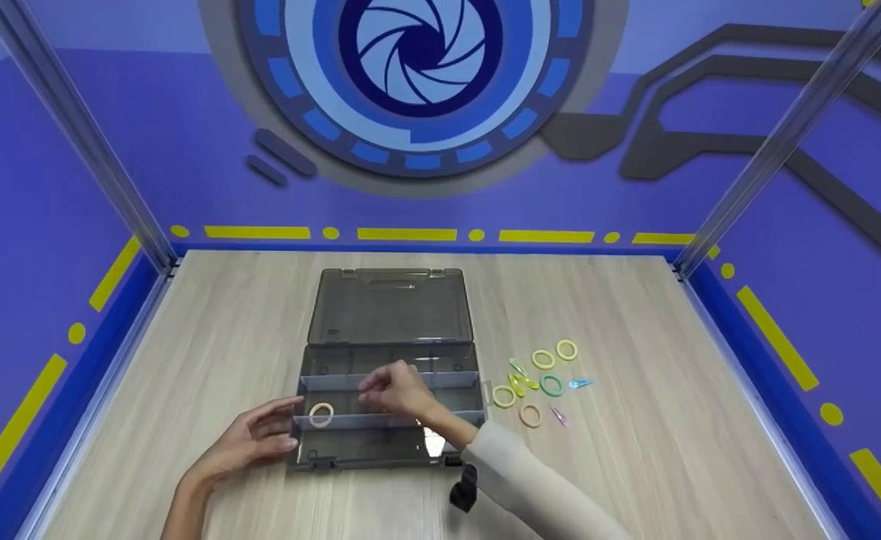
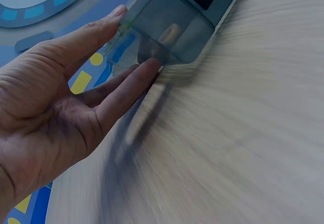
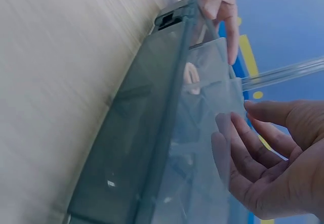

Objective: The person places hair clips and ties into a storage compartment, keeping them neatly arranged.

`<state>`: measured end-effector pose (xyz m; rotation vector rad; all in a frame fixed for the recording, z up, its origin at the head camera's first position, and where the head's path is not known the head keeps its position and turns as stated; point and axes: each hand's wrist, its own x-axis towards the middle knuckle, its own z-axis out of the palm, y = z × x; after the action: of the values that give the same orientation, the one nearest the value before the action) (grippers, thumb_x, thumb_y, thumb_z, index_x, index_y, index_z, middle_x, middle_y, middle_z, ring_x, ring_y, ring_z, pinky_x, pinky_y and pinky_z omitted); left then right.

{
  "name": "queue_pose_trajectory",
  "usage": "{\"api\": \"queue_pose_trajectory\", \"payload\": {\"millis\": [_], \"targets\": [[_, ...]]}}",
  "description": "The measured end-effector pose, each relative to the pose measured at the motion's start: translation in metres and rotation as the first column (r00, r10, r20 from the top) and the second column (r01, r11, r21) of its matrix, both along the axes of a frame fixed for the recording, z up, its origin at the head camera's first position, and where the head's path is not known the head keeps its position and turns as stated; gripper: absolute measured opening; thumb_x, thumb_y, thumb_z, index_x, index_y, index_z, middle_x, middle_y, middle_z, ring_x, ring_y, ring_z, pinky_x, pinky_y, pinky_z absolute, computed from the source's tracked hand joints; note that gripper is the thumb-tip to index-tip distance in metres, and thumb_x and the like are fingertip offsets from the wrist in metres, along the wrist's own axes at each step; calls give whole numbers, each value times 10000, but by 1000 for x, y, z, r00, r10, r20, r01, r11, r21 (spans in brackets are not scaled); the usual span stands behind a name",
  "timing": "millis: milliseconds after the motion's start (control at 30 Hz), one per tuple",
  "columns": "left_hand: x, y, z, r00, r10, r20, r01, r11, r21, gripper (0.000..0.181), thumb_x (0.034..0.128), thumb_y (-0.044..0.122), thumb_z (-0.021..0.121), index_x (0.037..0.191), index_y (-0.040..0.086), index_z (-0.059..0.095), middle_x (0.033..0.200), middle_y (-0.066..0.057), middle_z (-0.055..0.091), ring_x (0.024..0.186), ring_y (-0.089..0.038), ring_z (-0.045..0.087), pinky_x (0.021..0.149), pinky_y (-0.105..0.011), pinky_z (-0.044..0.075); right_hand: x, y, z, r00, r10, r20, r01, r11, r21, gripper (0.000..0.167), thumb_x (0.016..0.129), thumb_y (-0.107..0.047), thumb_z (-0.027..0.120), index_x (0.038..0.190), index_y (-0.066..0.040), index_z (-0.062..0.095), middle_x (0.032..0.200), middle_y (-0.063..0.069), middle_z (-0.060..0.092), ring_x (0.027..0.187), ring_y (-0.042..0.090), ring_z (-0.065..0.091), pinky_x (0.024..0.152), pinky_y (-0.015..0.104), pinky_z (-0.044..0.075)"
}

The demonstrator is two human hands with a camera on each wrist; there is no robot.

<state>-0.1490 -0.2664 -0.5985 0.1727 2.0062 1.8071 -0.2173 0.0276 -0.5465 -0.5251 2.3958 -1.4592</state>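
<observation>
A smoky see-through case (image 1: 361, 454) lies with its lid (image 1: 391, 307) folded back. Against its left wall rest the fingers of my left hand (image 1: 245, 441); in the left wrist view the thumb and fingers of that hand (image 2: 61, 97) are spread at the case's corner (image 2: 187, 42). A peach ring (image 1: 312, 417) is at the left end of the middle compartment, also visible through the wall in the right wrist view. My right hand (image 1: 403, 391) is over the middle compartment, right of the ring; its fingers (image 3: 253, 150) are loosely bent, with nothing visible between them.
Right of the case lie several yellow rings (image 1: 567, 358), a green ring (image 1: 543, 385), another peach ring (image 1: 521, 415), and small clips, including blue (image 1: 579, 383) and pink (image 1: 559, 416). Clear dividers (image 1: 447, 379) cross the case. A black object (image 1: 463, 491) is beside the right sleeve.
</observation>
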Motion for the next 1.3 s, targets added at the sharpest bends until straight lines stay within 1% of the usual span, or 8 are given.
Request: {"api": "queue_pose_trajectory", "payload": {"millis": [133,300,433,567,833,1000,1200,1300], "targets": [[3,-3,0,1000,22,-1,-22,1000,4,731,945,68,709,1572,10,337,1561,-332,326,1262,-236,587,932,-314,578,-1,16,6,999,8,40,-6,998,-59,119,868,16,737,964,81,766,867,233,768,560,46,570,541,211,539],[4,-4,3,999,37,13,-36,999,-31,740,941,105,728,1575,40,351,1570,-311,343,1287,-254,566,950,-294,565,-9,46,8,998,-39,56,45,994,-103,136,885,-10,745,991,74,763,889,235,767,618,106,663,623,400,626],[4,-3,5,1000,20,-12,-21,999,-32,740,942,116,727,1571,19,350,1554,-333,354,1324,-354,547,955,-295,563,-15,70,7,994,-76,75,84,989,-122,163,891,15,731,1024,110,741,910,268,759,681,183,723,628,377,627],[2,-4,5,998,4,-56,-6,999,-35,711,945,91,713,1561,8,368,1528,-350,376,1324,-413,539,946,-290,564,-19,90,7,992,-95,87,106,985,-136,183,903,43,698,1052,148,712,917,284,754,689,136,716,618,312,610],[1,-5,2,1000,3,-23,-4,999,-49,716,939,94,721,1565,39,379,1541,-317,388,1303,-331,549,952,-260,553,-21,131,4,975,-177,135,191,976,-104,256,918,-6,685,1125,144,688,1002,262,755,748,97,697,696,368,633],[-1,-4,0,999,-25,-33,24,999,-34,734,944,90,716,1577,28,347,1503,-335,393,1271,-297,561,943,-266,562,-26,161,1,949,-234,210,266,953,-142,293,938,1,665,1172,177,650,997,232,759,762,119,715,721,353,637],[-1,-2,-2,1000,-10,3,10,1000,-17,764,928,74,732,1584,63,342,1488,-311,395,1235,-266,576,914,-361,592,-27,198,-3,940,-266,215,296,947,-123,296,958,11,617,1198,184,628,1015,217,762,846,203,762,786,403,636],[1,-1,-2,1000,5,1,-5,1000,-16,771,916,74,744,1580,67,351,1480,-312,400,1216,-269,587,903,-397,600,-25,214,-7,934,-288,212,316,942,-111,308,962,0,623,1208,185,621,1022,215,765,853,209,766,782,385,636]]}}
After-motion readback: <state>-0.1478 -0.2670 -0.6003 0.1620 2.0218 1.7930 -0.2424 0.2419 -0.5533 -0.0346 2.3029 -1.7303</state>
